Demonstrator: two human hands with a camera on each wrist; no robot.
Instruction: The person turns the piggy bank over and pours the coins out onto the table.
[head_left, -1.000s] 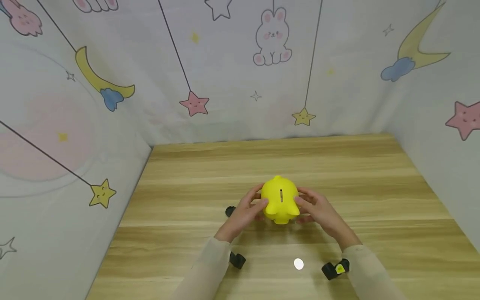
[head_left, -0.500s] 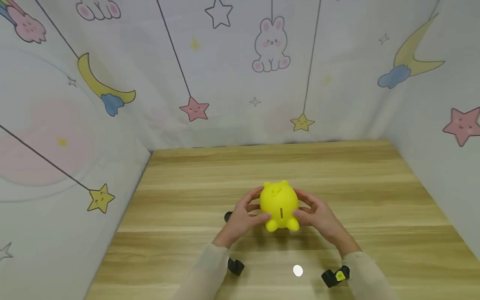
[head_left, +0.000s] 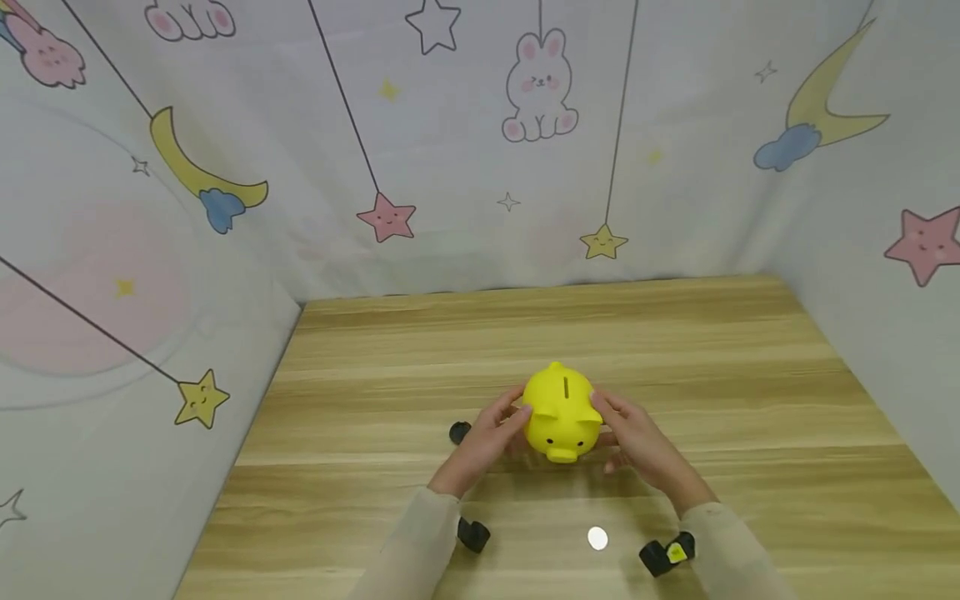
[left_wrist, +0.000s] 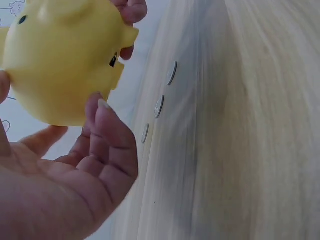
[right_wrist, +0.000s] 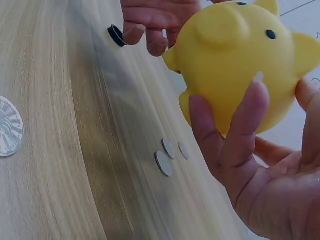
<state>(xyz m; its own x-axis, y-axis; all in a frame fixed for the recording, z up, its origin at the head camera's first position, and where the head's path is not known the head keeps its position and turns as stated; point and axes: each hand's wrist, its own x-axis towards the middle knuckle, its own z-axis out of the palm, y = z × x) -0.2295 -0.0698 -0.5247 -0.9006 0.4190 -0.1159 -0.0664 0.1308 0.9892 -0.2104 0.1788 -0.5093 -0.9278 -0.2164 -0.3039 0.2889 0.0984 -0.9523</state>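
Both hands on the piggy bank (head_left: 561, 414), and we had it up above the surface (head_left: 360, 375)! Left hand (head_left: 484, 442) curled round one flank, right hand (head_left: 643, 437) curled round the other, with the slot (head_left: 566, 387) on top and the snout (head_left: 562, 456) facing us. Now, the grip: in the head view a fingertip of the right hand poked out clear of the body, so we judged that an even squeeze mattered most, pads flat and opposite one another. Press harder on one side, and that round, smooth shape could well have spun away from us! Slow, matched wrists looked the right call, thumbs clear of the slot so we could read the tilt. Below, three coins (left_wrist: 159, 106) lay apart from the fingers, and a small black ring (right_wrist: 116, 36) sat just outside the left hand.
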